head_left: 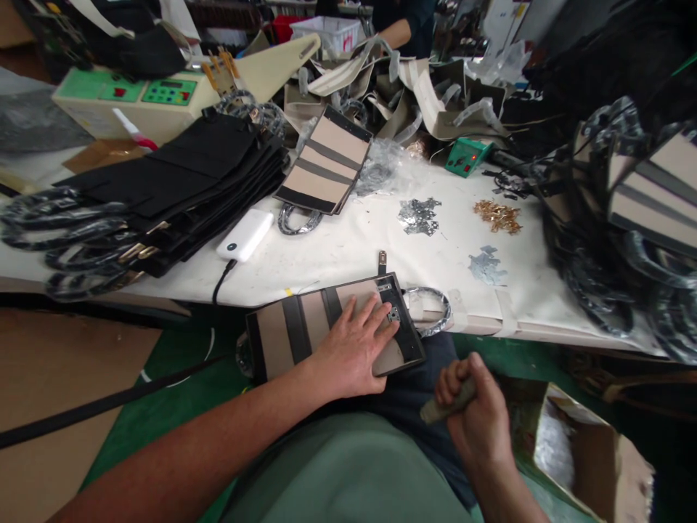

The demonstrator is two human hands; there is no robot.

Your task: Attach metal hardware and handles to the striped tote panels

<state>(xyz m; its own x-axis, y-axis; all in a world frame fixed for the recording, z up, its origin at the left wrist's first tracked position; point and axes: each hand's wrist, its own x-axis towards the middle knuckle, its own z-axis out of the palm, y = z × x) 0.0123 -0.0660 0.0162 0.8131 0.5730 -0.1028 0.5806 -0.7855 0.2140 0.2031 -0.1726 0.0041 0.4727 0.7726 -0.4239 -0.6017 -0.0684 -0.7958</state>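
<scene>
A beige and dark-striped bag panel (265,341) with black ends lies at the table's front edge, partly over my lap. My left hand (353,349) rests flat on it, fingers spread. Beside my fingertips, on the black end of the panel, sits a small metal plate (393,314). A plastic-wrapped handle loop (443,309) sticks out at the right, and a strap with a metal tip (382,260) points away at the top. My right hand (479,407) is closed around a thick grey-green grip (433,411), held apart from the panel; its working end is not visible.
Stacked black bag panels (179,167) and a white power bank (245,236) lie left. Silver plates (419,216), brass-coloured pieces (496,216) and a green control box (467,157) are farther back. A cardboard box (593,450) stands lower right. Another person's arm (396,34) shows behind.
</scene>
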